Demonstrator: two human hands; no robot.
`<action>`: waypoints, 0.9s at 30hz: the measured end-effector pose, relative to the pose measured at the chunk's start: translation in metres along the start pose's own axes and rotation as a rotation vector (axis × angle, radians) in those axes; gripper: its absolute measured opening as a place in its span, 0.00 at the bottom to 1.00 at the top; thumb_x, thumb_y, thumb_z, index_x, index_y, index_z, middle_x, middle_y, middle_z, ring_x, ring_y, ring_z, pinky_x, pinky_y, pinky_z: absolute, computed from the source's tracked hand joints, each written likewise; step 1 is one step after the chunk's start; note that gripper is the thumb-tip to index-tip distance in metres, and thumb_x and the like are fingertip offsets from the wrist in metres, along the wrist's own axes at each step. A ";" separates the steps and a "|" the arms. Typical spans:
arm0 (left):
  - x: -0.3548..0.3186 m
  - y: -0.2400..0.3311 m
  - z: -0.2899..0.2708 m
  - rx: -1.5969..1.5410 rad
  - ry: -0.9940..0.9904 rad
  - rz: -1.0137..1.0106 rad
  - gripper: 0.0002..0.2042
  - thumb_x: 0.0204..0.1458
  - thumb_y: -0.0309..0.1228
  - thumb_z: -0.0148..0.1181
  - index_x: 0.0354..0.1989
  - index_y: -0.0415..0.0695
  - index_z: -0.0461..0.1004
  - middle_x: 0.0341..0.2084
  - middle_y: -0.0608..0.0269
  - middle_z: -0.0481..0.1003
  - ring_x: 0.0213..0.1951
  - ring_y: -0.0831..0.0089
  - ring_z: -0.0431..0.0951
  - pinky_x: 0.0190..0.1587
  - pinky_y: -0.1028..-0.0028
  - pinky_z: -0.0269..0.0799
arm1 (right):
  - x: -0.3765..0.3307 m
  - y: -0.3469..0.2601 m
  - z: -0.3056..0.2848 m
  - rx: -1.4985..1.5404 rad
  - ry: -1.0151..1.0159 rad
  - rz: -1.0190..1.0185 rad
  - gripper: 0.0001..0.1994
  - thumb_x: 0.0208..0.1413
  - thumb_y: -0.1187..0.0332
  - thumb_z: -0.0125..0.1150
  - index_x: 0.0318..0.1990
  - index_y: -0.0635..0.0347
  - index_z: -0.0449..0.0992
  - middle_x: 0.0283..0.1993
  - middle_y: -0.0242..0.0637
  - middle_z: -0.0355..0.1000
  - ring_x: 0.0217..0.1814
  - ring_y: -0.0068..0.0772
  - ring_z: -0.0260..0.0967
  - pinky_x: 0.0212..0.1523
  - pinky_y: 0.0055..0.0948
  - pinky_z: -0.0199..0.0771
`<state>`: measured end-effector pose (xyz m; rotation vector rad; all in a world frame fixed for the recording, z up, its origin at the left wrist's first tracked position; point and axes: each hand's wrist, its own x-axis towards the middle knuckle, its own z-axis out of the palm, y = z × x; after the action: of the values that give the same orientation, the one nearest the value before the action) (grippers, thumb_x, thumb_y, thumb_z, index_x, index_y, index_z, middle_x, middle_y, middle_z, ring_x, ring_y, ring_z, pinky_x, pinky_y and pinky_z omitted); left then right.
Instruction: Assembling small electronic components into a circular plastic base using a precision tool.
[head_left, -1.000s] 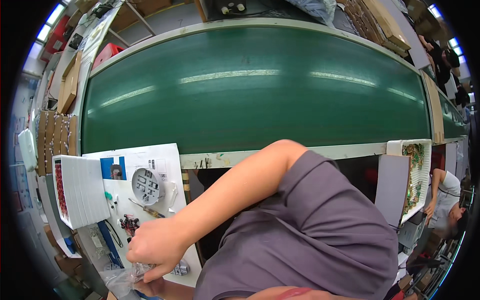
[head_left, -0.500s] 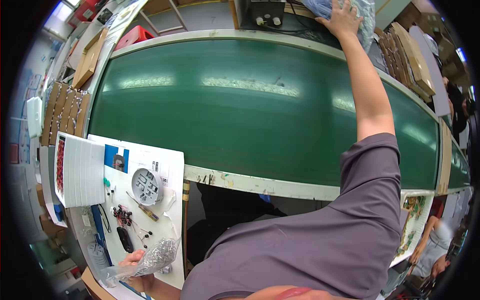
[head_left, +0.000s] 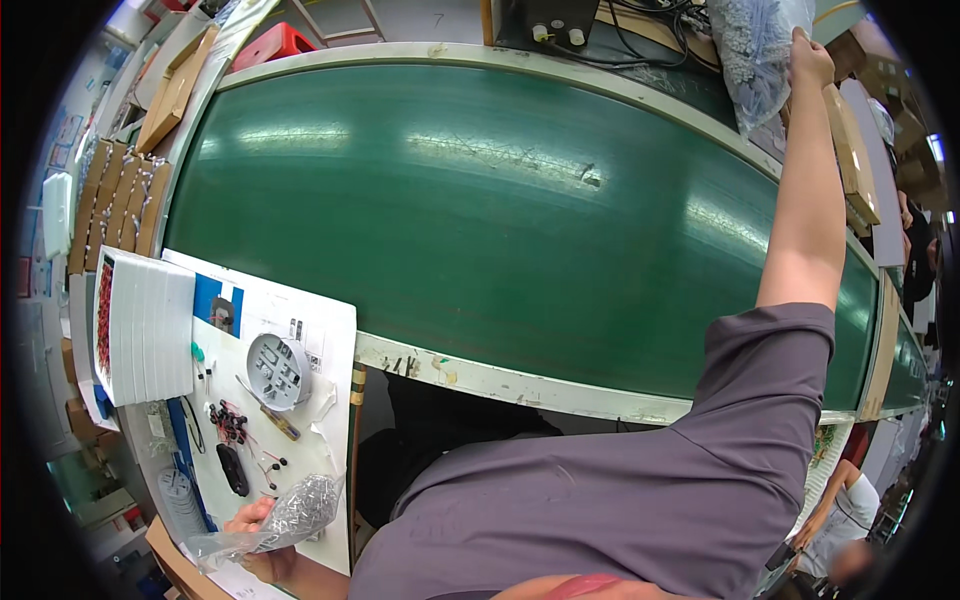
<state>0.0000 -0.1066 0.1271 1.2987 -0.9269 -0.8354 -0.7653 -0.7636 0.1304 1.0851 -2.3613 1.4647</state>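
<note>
green surface [head_left: 440, 230] stretches wide across the room, a white table [head_left: 225, 378] at its near left. over that table's near end, a small clear bag [head_left: 308, 506] of metal bits lies inside the left hand's [head_left: 249, 516] closed grip. beyond the far right edge, the right hand's [head_left: 814, 66] grip is clenched on a big bag [head_left: 755, 62] of pale pieces, at its right side.

One dark digit [head_left: 438, 18] stands on the grey floor [head_left: 408, 24].
</note>
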 end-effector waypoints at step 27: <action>0.029 -0.033 -0.041 0.030 -0.302 0.017 0.35 0.62 0.61 0.64 0.56 0.35 0.73 0.53 0.45 0.76 0.54 0.54 0.77 0.60 0.56 0.73 | 0.022 0.051 0.080 -0.116 0.112 -0.299 0.21 0.60 0.48 0.68 0.40 0.60 0.89 0.30 0.43 0.82 0.33 0.46 0.79 0.36 0.40 0.79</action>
<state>0.0501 -0.1195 0.0959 1.2078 -1.1902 -1.0264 -0.7962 -0.8284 0.0637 1.2277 -2.0723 1.2340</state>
